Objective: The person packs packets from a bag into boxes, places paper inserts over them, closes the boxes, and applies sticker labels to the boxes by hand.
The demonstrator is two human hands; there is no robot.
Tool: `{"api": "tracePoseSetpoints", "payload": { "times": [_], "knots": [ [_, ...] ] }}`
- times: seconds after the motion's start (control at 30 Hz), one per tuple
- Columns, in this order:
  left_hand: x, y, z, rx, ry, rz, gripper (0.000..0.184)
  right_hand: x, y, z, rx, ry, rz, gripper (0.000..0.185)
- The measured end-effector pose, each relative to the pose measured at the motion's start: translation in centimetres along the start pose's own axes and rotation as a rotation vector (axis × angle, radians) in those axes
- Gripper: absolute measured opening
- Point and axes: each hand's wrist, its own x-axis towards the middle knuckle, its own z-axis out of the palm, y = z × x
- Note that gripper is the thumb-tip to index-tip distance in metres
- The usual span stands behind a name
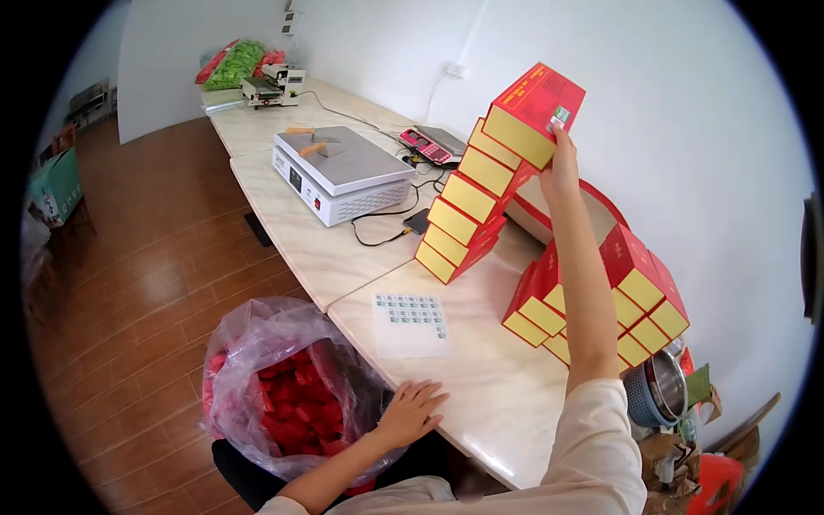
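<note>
A red and yellow box point(528, 107) lies on top of a tall, leaning stack of similar boxes point(463, 202). My right hand point(560, 161) is raised to the near right corner of that top box, gripping its edge, with a fingertip at a small green and white sticker point(560, 115) on its red face. Part of my grip is hidden behind the hand. On the table's front edge rests my left hand point(414, 412), open and palm down, holding nothing. Just beyond it lies a white sticker sheet point(412, 330) with several small labels left in rows.
More red and yellow boxes point(644, 296) are piled at the right. A white hot plate point(343, 172), a pink scale point(427, 146) and cables stand farther back on the table point(300, 249). Left of my lap, a clear plastic bag point(227, 343) holds red packets point(296, 399).
</note>
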Motion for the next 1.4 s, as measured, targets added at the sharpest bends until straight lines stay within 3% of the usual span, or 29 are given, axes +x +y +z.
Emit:
{"api": "tracePoseSetpoints", "payload": {
  "times": [0.1,0.17,0.23,0.4,0.5,0.63,0.77,0.83,0.93,1.0,1.03,1.1,1.13,1.23,1.37,1.4],
  "knots": [
    [-0.2,0.1,-0.1,0.008,0.023,-0.026,0.046,0.8,-0.4,0.6,-0.227,0.017,0.131,0.055],
    [-0.1,0.1,-0.1,-0.007,0.036,-0.022,0.046,2.2,0.5,-0.2,-0.119,0.007,0.212,0.058],
    [0.0,0.2,-0.1,-0.01,0.033,-0.036,0.046,1.8,0.6,0.0,-0.282,0.145,0.099,0.056],
    [0.3,0.4,0.0,-0.074,0.006,-0.074,0.046,6.5,3.3,-2.3,-0.407,0.117,0.036,0.065],
    [0.5,0.4,0.0,-0.057,-0.008,-0.079,0.047,10.1,4.8,-2.4,-0.679,0.354,0.026,0.081],
    [0.6,0.4,0.1,-0.055,-0.028,-0.102,0.047,10.3,3.8,-2.4,-0.622,0.308,0.177,0.09],
    [0.8,0.5,0.1,-0.095,-0.055,-0.148,0.046,9.9,3.8,-9.6,-0.425,0.34,0.077,0.078],
    [0.9,0.8,0.1,-0.158,-0.097,-0.167,0.045,10.5,4.3,-16.6,-1.137,0.047,0.206,0.068],
    [1.1,0.6,0.7,-0.052,-0.053,-0.18,0.043,13.1,11.4,-30.1,-1.585,-0.251,0.186,0.053],
    [1.2,0.7,0.7,-0.04,-0.08,-0.174,0.043,9.5,14.0,-33.3,-1.677,-0.03,0.126,0.052],
    [1.3,0.6,0.6,-0.014,-0.087,-0.176,0.043,8.3,13.6,-33.2,-1.667,-0.033,0.143,0.052],
    [1.2,0.6,0.6,0.005,-0.111,-0.179,0.042,7.0,11.4,-31.8,-1.406,-0.203,0.775,0.064],
    [1.3,0.6,0.6,0.016,-0.116,-0.175,0.042,7.7,11.8,-32.7,-1.432,-0.279,0.746,0.085],
    [1.3,0.6,0.8,0.021,-0.121,-0.183,0.041,7.8,11.9,-32.6,-1.513,-0.284,0.629,0.098],
    [1.4,1.2,0.9,0.019,-0.109,-0.209,0.04,7.6,11.0,-31.1,-1.574,-0.375,0.748,0.11],
    [1.6,1.4,0.9,0.01,-0.093,-0.238,0.04,6.3,10.4,-29.8,-1.612,-0.295,0.769,0.115]
  ]
}}
